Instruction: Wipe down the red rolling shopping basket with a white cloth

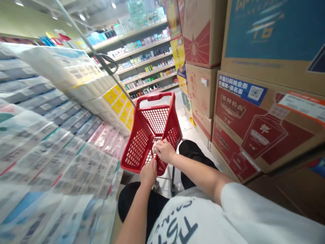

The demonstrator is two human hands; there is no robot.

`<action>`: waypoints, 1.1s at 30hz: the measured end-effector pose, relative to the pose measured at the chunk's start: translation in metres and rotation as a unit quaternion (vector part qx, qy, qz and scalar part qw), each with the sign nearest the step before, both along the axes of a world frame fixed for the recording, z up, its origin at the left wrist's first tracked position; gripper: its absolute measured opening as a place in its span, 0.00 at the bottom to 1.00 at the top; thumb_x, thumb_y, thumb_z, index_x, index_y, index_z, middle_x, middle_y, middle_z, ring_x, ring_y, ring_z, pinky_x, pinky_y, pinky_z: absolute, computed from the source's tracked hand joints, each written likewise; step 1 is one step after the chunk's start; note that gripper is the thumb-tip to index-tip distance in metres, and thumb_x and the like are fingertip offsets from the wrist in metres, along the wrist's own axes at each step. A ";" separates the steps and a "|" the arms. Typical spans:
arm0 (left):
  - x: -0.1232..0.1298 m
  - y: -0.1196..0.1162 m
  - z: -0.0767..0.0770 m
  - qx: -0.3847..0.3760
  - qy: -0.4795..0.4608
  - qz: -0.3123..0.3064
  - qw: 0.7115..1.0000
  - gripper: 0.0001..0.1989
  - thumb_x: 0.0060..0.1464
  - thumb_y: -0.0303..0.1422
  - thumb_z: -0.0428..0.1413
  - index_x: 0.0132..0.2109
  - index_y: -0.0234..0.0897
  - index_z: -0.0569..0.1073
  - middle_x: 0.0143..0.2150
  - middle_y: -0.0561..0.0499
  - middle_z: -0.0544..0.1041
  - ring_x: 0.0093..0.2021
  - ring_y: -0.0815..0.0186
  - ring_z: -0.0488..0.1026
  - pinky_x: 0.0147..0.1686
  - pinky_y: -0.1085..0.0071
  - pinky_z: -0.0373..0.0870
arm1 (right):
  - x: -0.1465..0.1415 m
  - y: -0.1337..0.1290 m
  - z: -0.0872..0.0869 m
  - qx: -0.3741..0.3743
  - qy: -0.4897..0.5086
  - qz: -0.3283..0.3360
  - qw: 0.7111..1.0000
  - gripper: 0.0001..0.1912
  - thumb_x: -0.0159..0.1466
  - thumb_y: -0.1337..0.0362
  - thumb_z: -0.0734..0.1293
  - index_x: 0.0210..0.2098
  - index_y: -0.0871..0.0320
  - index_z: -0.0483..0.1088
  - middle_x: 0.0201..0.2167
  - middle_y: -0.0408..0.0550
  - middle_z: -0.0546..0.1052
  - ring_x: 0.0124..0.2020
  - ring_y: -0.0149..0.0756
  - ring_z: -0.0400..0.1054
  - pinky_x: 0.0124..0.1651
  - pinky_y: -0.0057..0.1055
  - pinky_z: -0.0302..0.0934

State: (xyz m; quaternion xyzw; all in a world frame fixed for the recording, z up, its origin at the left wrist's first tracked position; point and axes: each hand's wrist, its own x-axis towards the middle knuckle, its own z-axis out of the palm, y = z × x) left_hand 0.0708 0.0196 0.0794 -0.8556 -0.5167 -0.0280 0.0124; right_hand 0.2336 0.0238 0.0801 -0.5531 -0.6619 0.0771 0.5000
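Note:
A red plastic shopping basket (135, 149) with lattice walls, mounted on a wheeled frame, stands between my legs. My hands meet over its near side. My right hand (164, 150) has its fingers curled closed, with something small and whitish at the fingertips, too small to name. Just below and to the left, my left hand (149, 172) is closed, its thumb and fingers pressed together near the right fingertips. Whatever it grips is hidden. The basket's raised handle (155, 97) is at the far end, away from both hands. Inside the basket, the lattice floor shows through in part.
Stacked packs of paper tissue (63, 145) rise close on the left. Cardboard cartons (254, 125) are piled on the right. A metal pole (81, 34) with a black clip (108, 63) slants across the upper left. Shelves of small goods (147, 57) stand ahead, beyond the tiled floor (186, 123).

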 end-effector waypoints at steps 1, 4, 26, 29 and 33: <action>-0.001 -0.001 0.001 -0.006 -0.003 0.003 1.000 0.24 0.67 0.38 0.32 0.55 0.38 0.68 0.44 0.44 0.78 0.43 0.62 0.75 0.40 0.70 0.64 | -0.001 -0.001 0.000 -0.008 -0.036 0.014 0.999 0.09 0.61 0.70 0.66 0.39 0.55 0.75 0.42 0.47 0.76 0.44 0.40 0.62 0.53 0.40 0.54; -0.003 -0.003 0.003 -0.020 -0.013 0.004 1.000 0.23 0.67 0.38 0.33 0.55 0.39 0.68 0.45 0.45 0.78 0.44 0.62 0.75 0.41 0.69 0.63 | 0.002 -0.002 0.003 -0.053 -0.113 0.008 0.992 0.10 0.64 0.67 0.63 0.44 0.55 0.74 0.43 0.46 0.76 0.42 0.36 0.62 0.51 0.36 0.55; 0.006 -0.009 -0.015 0.004 -0.122 0.060 0.991 0.18 0.64 0.30 0.38 0.46 0.37 0.73 0.43 0.46 0.78 0.50 0.62 0.72 0.59 0.57 0.52 | -0.005 -0.014 -0.005 0.011 -0.173 0.090 0.981 0.18 0.60 0.72 0.64 0.49 0.53 0.71 0.46 0.48 0.74 0.47 0.40 0.62 0.51 0.37 0.58; 0.005 -0.008 -0.015 0.004 -0.131 0.056 0.990 0.18 0.65 0.32 0.38 0.50 0.38 0.71 0.46 0.46 0.78 0.51 0.63 0.71 0.59 0.57 0.51 | 0.006 -0.007 -0.002 -0.013 -0.146 0.049 0.988 0.17 0.61 0.72 0.63 0.49 0.54 0.71 0.46 0.48 0.74 0.42 0.39 0.63 0.49 0.35 0.59; 0.005 -0.007 -0.016 0.008 -0.141 0.052 0.989 0.18 0.66 0.33 0.37 0.50 0.38 0.71 0.47 0.47 0.78 0.51 0.63 0.71 0.59 0.58 0.52 | 0.005 -0.004 -0.001 -0.024 -0.132 0.024 0.991 0.18 0.60 0.73 0.63 0.47 0.55 0.72 0.47 0.49 0.74 0.42 0.40 0.63 0.49 0.36 0.59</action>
